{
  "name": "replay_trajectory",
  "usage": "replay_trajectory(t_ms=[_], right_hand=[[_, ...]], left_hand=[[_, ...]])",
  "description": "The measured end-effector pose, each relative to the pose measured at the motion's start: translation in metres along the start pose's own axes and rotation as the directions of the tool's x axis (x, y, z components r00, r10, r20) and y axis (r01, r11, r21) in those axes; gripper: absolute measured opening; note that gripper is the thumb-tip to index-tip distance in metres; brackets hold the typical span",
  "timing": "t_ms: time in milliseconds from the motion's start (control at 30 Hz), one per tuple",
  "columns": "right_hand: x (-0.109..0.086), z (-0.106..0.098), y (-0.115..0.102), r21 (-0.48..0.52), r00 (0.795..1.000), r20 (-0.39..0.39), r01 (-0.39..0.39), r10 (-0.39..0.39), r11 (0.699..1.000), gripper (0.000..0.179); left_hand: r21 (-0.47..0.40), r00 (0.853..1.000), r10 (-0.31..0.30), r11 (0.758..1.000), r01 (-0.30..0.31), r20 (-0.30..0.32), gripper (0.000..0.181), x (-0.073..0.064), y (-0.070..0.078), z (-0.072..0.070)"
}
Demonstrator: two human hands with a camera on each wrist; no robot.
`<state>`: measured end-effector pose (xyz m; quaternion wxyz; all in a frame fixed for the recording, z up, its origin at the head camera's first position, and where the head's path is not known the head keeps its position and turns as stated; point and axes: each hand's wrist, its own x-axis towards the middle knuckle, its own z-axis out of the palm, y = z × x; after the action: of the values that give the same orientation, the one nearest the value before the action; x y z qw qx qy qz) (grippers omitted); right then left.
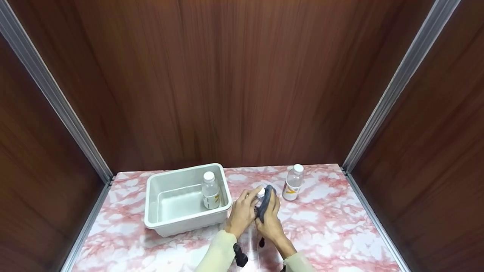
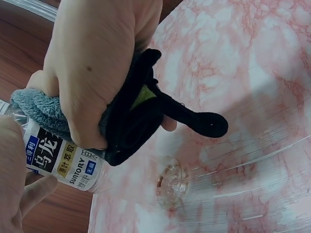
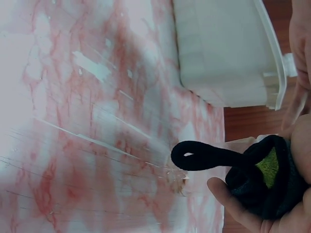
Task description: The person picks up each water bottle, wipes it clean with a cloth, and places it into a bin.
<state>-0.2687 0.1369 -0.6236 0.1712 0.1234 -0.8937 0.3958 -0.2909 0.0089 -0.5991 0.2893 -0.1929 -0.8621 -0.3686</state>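
Left hand (image 1: 242,213): fingers curled about a Suntory oolong tea bottle (image 2: 65,160), near its white cap. Right hand (image 1: 270,221): fingers closed round a dark grey plush cloth (image 1: 267,203), which lies against the bottle's side. Cloth: black edging, small yellow-green patch, black hanging loop (image 3: 194,155) projecting free. Held bottle: clear plastic, label in white, black, blue and gold; located between the two hands, just right of the bin; whether its base touches the table cannot be told.

Off-white plastic bin (image 1: 189,223): on the table, left of the hands. White-capped bottle (image 1: 210,190): upright inside the bin, at its right side. Second white-capped bottle (image 1: 293,184): upright on the table, beyond and right of the right hand.

Table (image 1: 325,230): pink-and-white marbled top. Surround: brown wood-grain panels (image 1: 242,83), grey metal posts (image 1: 401,79). Sleeves (image 1: 219,249): pale yellow.
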Motion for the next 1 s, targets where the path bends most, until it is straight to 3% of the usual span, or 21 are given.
replay_trajectory(t_ms=[467,733,1000], right_hand=[[-0.006,0.008,0.005,0.022,0.999,-0.038,0.010,-0.009,1.000,0.108],[-0.011,0.016,0.014,0.041,1.000,-0.009,0.007,-0.007,0.999,0.109],[-0.017,0.023,0.023,0.071,0.998,0.036,-0.048,0.045,0.996,0.110]], left_hand=[[-0.031,1.000,-0.002,1.000,0.003,0.009,0.046,0.001,0.000,-0.002],[-0.024,1.000,0.006,1.000,-0.006,0.004,0.047,0.000,0.001,-0.001],[-0.006,1.000,-0.015,1.000,0.015,0.013,0.046,0.000,0.002,-0.003]])
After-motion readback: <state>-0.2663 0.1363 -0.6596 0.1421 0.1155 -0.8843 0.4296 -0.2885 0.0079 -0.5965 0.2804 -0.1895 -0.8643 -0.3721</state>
